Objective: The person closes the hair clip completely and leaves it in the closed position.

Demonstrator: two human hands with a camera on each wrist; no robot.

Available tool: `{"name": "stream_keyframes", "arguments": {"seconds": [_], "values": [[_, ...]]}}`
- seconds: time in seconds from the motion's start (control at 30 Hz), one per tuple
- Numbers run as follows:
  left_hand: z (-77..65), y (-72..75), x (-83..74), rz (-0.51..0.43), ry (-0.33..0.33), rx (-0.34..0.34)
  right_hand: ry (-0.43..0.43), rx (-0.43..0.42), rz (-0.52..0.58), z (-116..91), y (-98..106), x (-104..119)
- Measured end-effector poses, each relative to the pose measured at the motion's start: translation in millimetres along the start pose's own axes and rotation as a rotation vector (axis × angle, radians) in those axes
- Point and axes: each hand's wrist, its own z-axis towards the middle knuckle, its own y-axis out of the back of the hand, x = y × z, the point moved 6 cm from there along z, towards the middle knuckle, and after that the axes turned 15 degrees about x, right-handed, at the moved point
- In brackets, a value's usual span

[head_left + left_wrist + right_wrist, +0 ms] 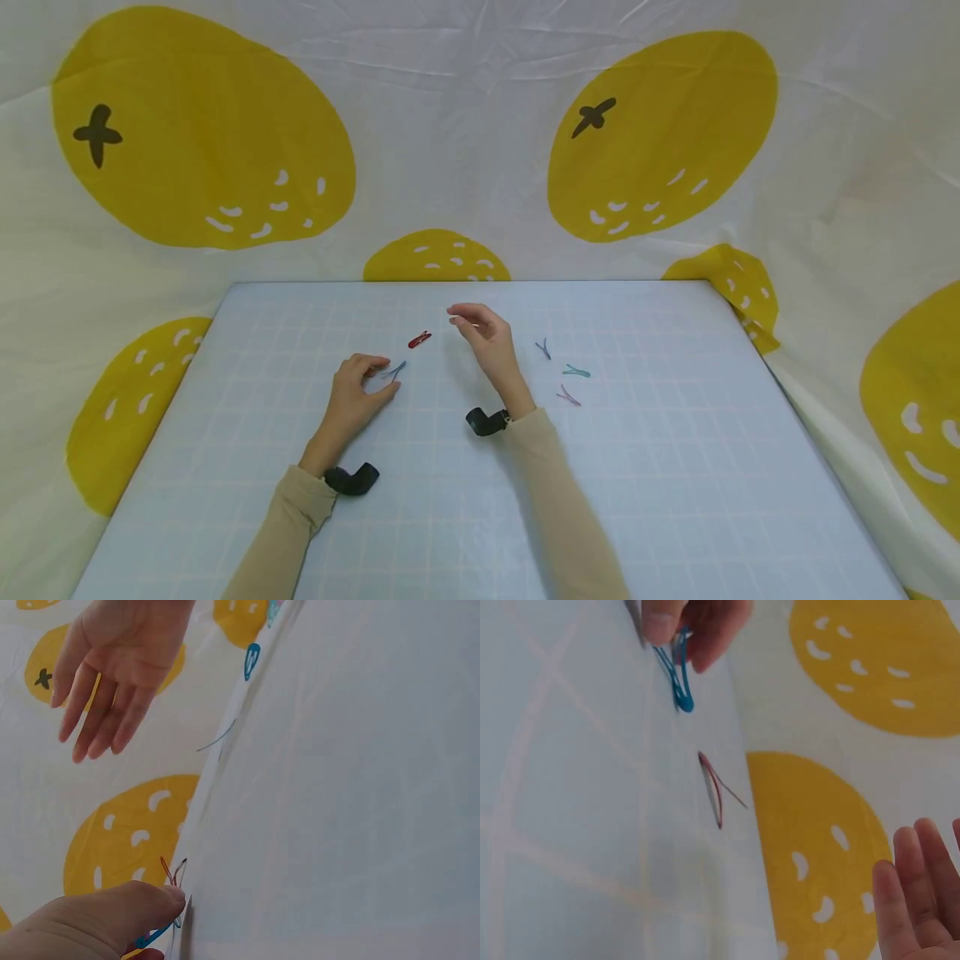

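Note:
My left hand [352, 396] is low over the table with thumb and fingers on either side of a blue snap hair clip [684, 697]. In the head view a gap shows between its thumb and fingertips, with the splayed clip between them. Just beyond lies a red hair clip [420, 339], its two arms spread apart in the right wrist view. Right of it, my right hand [487, 337] is raised above the table, fingers loosely bent, and the right wrist view shows its extended fingers [915, 900] holding nothing.
To the right lie a dark blue hair clip [543, 348], a teal hair clip [576, 371] and a pinkish hair clip [568, 395]. The pale checked table [675, 483] ends at a white cloth backdrop [465, 167] with yellow fruit prints. Each wrist carries a black camera mount [352, 480].

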Motion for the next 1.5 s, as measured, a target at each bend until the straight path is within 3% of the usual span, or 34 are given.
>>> {"name": "stream_keyframes", "arguments": {"seconds": [0.43,0.6,0.73,1.07,1.5], "values": [[0.7,-0.5,1.9,0.045,-0.036,-0.009,-0.101,0.193,0.000,7,-41,-29],[0.3,0.1,0.3,0.046,-0.062,-0.025,-0.110,0.250,-0.003,9,-50,-56],[0.4,-0.3,-0.1,0.044,-0.068,-0.027,-0.164,0.275,-0.050,9,-55,-72],[0.1,-0.6,-0.4,0.039,-0.077,-0.032,-0.228,0.369,-0.178,13,-62,-80],[-0.4,-0.4,-2.5,0.071,-0.114,-0.034,-0.318,0.349,-0.299,9,-59,-90]]}}
